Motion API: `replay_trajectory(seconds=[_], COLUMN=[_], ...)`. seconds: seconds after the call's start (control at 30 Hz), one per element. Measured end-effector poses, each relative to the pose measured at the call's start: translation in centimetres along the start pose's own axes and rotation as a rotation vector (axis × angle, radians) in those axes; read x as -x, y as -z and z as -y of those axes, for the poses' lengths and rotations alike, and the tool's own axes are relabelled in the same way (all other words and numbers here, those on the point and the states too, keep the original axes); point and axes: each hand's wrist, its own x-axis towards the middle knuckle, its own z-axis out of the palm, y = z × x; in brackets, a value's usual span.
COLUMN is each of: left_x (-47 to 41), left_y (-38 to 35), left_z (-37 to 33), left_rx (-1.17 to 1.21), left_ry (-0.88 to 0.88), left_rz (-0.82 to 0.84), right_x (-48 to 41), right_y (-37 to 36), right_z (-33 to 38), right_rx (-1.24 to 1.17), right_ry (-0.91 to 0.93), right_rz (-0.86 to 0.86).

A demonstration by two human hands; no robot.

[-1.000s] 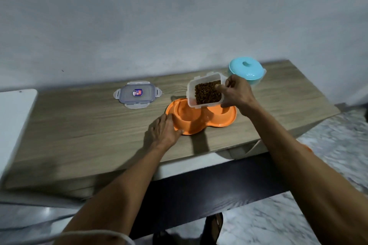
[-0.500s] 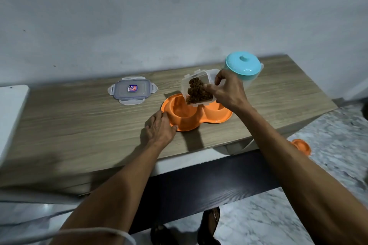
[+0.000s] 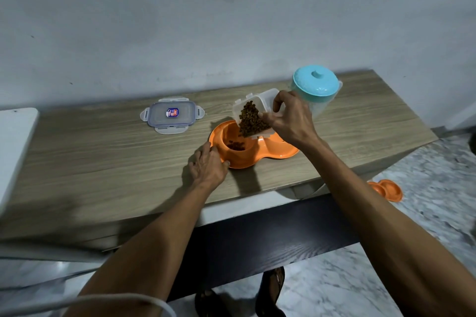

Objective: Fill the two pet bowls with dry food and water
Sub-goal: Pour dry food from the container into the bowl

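Head view: kibble (image 3: 251, 119) over orange bowl (image 3: 242, 161).
Right fingers (image 3: 279, 101) clutch tilted container (image 3: 260, 101); relaxed left fingers (image 3: 206, 149) touch bowl's rim; lid sticker (image 3: 172, 112) illegible.

Behind and above the grip of the right hand (image 3: 291, 121) rises a pale grey plaster wall (image 3: 231, 20), flecked with small dark marks and scuffs. Under the grip a light wood-grain tabletop (image 3: 103, 162) runs far to the left and a shorter way to the right, its back edge against the wall. Below and nearer than the grip, a pale strip (image 3: 244, 207) lines the table's front edge, with a dark wood-grain panel (image 3: 257, 244) beneath it. Far left of the grip sits a white surface (image 3: 13, 152). Below and right of it lies grey-white marbled floor (image 3: 425, 226). The light is soft, and shadows on the tabletop fall near the grip.
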Motion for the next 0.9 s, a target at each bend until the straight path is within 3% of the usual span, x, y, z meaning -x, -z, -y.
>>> replay_trajectory(seconds=[0.9], left_x=[0.33], left_y=[-0.07], left_z=[-0.25], left_rx=[-0.026], left_ry=[0.001], left_rz=[-0.007], right_x=[0.23], right_y=[-0.05], right_z=[0.03], right_rx=[0.016], right_ry=[0.013], right_rz=[-0.032])
